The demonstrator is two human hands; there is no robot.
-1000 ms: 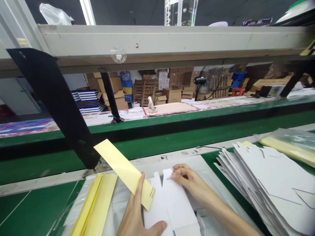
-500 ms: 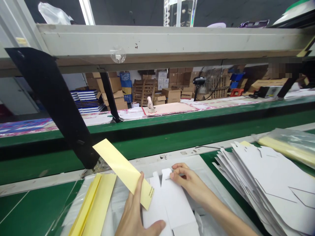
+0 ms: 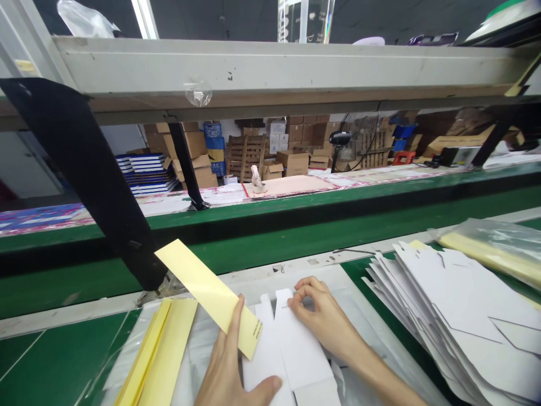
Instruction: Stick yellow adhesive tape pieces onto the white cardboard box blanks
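Note:
A white folding carton point(image 3: 302, 349), partly folded with its end flaps up, lies in front of me. My left hand point(image 3: 230, 361) holds a yellow paper strip point(image 3: 207, 290) with small dark print at its lower end. The strip slants up to the left, and the thumb of this hand rests on the carton. At the carton's far end my right hand point(image 3: 319, 313) is closed, thumb and forefinger pinched at the edge of a flap point(image 3: 284, 300). More yellow strips point(image 3: 169, 344) lie to the left of my left hand.
Flat white carton blanks point(image 3: 469, 316) are stacked at right, with a plastic bag of yellow paper point(image 3: 494, 251) behind them. Plastic sheeting point(image 3: 363, 332) covers the work surface. A black post point(image 3: 84, 169) stands at left, and a shelf beam point(image 3: 270, 67) crosses overhead.
The view has shifted slightly. My right thumb and forefinger have curled into a tighter pinch at the flap. The left hand still has the yellow strip, almost unmoved.

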